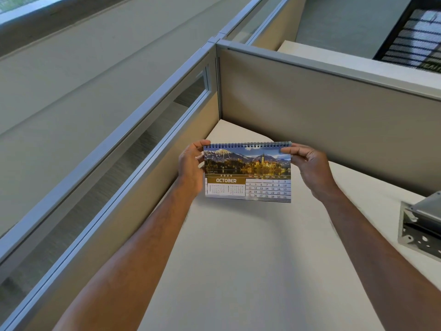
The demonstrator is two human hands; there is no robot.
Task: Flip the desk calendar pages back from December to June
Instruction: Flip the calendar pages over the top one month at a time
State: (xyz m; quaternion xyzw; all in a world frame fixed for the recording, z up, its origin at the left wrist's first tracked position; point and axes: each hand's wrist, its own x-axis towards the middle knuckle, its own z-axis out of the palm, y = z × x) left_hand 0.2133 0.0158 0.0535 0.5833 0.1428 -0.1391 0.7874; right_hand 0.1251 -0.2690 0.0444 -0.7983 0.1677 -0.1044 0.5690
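The desk calendar [247, 172] shows its OCTOBER page [248, 185] to the camera, so judging from the task, December and November are already turned and four more flips are left: September, August, July, then June. It is held up off the pale desk [238, 259], in the corner where the two grey partition walls [334, 111] meet, with its spiral binding [248, 145] along the top edge and the picture of a mountain and lake above the date grid. The left hand [191, 168] sits at nine o'clock of the calendar, closed on its left edge: the thumb lies on the front near the upper left corner by the binding, and the fingers appear to wrap behind, though the back is hidden. The right hand [310, 168] is at three o'clock, with thumb and fingertips pinching the upper right corner just under the spiral, which reads to me as either steadying the stand or readying the front leaf for the next turn; I cannot tell whether it holds one sheet or the whole stack. Both forearms reach in from six o'clock. At about four o'clock of the calendar, well apart from it, a perforated metal bracket [420, 230] rests on the desk's edge and takes no part.
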